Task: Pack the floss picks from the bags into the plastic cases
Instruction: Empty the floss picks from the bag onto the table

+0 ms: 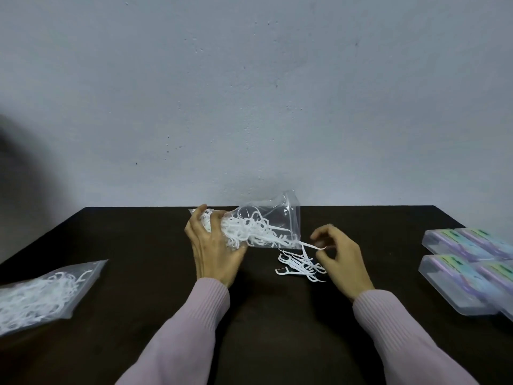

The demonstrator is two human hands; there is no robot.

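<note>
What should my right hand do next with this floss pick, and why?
Probably draw the pick clear of the bag and drop it on the loose pile below. The right hand seems to pinch its tip while its other end sits in the bag's mouth; the left hand grips the bag tilted.

No legible txt; case labels (451, 238) blurred.

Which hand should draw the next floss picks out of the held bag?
Right. The left hand grips the bag; the right hand sits at its open mouth, by a protruding pick, nearest the loose pile and the cases.
</note>
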